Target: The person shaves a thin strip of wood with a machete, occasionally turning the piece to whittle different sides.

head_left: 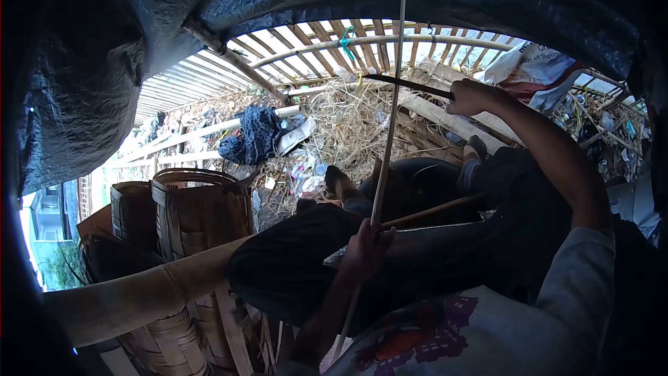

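Observation:
My left hand [365,249] is closed round a long, thin bamboo strip [388,146] above my lap. The strip stands steeply, its upper end rising past the slatted fence and its lower end passing down beside my forearm. Out to the right, my right hand [472,97] grips a knife [423,88] with a long dark blade, its handle hidden in the fist. That blade points left and crosses the upper part of the strip in this view.
Woven bamboo baskets [198,209] stand at the left, behind a thick bamboo pole [139,296]. Between my feet is a dark round tub [424,177]. Straw [344,115], litter and a dark patterned cloth [257,132] lie before the slatted fence [313,49]. Dark sheeting [83,76] hangs overhead.

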`<action>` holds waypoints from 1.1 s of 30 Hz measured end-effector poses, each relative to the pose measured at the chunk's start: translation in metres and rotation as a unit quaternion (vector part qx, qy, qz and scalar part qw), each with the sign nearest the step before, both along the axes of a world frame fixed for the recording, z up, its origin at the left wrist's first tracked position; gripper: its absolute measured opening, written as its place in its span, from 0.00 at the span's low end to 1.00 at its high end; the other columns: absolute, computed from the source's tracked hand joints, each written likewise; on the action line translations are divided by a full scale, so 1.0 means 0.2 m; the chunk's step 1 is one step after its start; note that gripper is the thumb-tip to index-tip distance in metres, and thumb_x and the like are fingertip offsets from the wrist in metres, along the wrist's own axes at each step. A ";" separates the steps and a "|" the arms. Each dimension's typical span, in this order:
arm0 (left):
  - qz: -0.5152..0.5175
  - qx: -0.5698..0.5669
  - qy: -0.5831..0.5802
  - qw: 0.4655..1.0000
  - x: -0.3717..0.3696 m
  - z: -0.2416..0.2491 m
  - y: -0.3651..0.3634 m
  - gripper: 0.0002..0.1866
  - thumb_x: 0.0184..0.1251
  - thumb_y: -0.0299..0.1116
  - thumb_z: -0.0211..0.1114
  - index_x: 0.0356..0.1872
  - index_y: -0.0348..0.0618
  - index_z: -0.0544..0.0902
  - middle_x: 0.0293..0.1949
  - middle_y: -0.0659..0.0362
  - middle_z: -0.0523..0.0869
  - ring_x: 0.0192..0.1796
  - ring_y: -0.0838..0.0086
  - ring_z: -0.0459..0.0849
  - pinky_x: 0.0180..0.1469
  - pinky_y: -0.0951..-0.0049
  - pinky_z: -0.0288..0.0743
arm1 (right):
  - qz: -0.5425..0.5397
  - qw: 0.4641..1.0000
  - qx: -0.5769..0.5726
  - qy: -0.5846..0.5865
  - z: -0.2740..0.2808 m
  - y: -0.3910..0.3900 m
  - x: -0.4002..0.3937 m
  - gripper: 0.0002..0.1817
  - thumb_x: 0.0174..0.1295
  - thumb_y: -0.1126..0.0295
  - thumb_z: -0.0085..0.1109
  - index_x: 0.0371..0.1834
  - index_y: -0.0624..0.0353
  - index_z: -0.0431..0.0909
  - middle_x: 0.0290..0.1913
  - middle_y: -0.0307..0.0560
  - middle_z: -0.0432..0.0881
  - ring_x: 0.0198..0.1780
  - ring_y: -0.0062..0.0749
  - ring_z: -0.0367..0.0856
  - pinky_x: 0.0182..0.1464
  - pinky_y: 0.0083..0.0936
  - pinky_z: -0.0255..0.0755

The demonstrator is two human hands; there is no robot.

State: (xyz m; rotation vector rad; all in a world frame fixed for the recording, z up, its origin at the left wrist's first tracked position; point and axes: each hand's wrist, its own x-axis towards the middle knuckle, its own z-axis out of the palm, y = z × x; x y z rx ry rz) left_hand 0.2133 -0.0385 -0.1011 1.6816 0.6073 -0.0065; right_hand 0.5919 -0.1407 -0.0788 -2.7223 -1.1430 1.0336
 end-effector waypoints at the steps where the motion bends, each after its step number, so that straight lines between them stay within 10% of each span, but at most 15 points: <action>1: 0.002 0.003 -0.001 1.000 0.00 -0.01 0.00 0.12 0.66 0.35 0.61 0.37 0.39 0.68 0.21 0.54 0.75 0.23 0.73 0.76 0.26 0.68 0.68 | 0.042 0.999 0.012 -0.005 -0.03 0.01 -0.02 0.23 0.46 0.58 0.59 0.35 0.72 0.80 0.34 0.65 0.82 0.36 0.49 0.83 0.40 0.39 0.76; 4: -0.035 0.105 -0.027 0.993 0.01 -0.01 0.00 0.13 0.65 0.35 0.62 0.38 0.39 0.68 0.22 0.54 0.75 0.24 0.71 0.78 0.26 0.68 0.69 | 0.095 0.994 0.044 -0.014 -0.10 0.04 -0.09 0.18 0.45 0.59 0.60 0.31 0.64 0.81 0.29 0.58 0.82 0.34 0.46 0.83 0.39 0.38 0.75; 21: 0.080 -0.222 0.015 0.972 0.05 0.09 0.04 0.08 0.66 0.29 0.61 0.38 0.43 0.70 0.27 0.69 0.69 0.30 0.89 0.67 0.30 0.84 0.61 | 0.177 0.983 0.049 -0.009 0.07 0.10 -0.27 0.19 0.48 0.57 0.61 0.31 0.65 0.81 0.29 0.59 0.82 0.34 0.49 0.82 0.38 0.40 0.76; 33: 0.054 -0.164 -0.016 0.985 0.03 0.07 0.04 0.09 0.66 0.27 0.61 0.37 0.42 0.68 0.28 0.69 0.66 0.31 0.88 0.66 0.33 0.82 0.65 | 0.245 0.957 0.117 -0.098 0.14 0.18 -0.42 0.15 0.37 0.64 0.65 0.23 0.66 0.80 0.26 0.59 0.81 0.33 0.50 0.83 0.38 0.41 0.77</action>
